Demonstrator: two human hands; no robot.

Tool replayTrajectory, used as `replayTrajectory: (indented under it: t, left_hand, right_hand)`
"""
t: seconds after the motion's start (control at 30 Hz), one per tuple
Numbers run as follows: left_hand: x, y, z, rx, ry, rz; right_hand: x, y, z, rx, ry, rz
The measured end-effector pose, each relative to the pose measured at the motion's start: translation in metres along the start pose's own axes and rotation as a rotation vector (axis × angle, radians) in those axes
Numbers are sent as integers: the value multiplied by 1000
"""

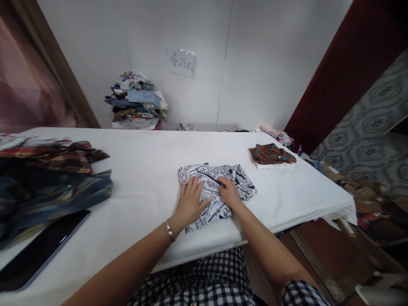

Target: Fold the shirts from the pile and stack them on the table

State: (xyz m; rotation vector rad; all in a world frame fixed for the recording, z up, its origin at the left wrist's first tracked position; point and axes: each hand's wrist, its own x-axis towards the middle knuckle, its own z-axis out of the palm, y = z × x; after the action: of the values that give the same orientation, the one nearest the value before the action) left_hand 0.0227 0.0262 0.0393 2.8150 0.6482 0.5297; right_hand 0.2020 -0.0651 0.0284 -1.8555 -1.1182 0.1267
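Note:
A black-and-white newspaper-print garment lies partly folded near the front edge of a white table. My left hand, with a bracelet at the wrist, rests flat on the garment's left half with the fingers spread. My right hand presses on its middle, fingers bent down onto the cloth. Neither hand lifts the fabric.
A heap of plaid and dark blue clothes fills the table's left. A dark tablet lies at the front left. A folded brown garment sits at the right. A clothes pile stands by the far wall. Clutter covers the floor at right.

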Motion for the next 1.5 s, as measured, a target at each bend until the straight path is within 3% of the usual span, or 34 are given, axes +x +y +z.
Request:
replayTrajectory:
  t: [0.1,0.2,0.37,0.5,0.63,0.77,0.87,1.03,1.17,1.33,1.43,1.5]
  left_hand:
    - [7,4,10,20,-96,70]
    - [9,5,16,41,-131,94]
    - [9,3,12,1,-122,86]
    - [27,-7,-13,-157,-198,6]
    - [70,-24,-29,-104,-139,-42]
    - [118,-33,-13,5,-276,-18]
    - [144,-32,4,15,-394,-15]
    - [174,-29,15,-48,-470,-68]
    - [189,-26,13,-151,-556,-125]
    - [193,-27,4,-327,-667,-223]
    - [191,-35,-10,-487,-698,-270]
    - [193,-43,-26,-639,-696,-287]
  right_hand:
    - [0,12,-3,-69,-37,72]
    - [-12,11,-9,-29,9,40]
    - [-62,-5,-28,207,141,11]
    - [-107,-10,-44,539,194,396]
    - [-125,-18,-54,825,183,760]
    - [-119,-37,-52,1004,118,921]
    - [-107,-49,-43,1100,66,912]
    - [-87,-53,-24,1148,74,905]
    - [-76,-51,-12,1181,136,969]
    - [-68,-52,-6,1203,101,1016]
    - [-62,-50,-11,1131,107,967]
    - [-51,-49,-20,1057,99,854]
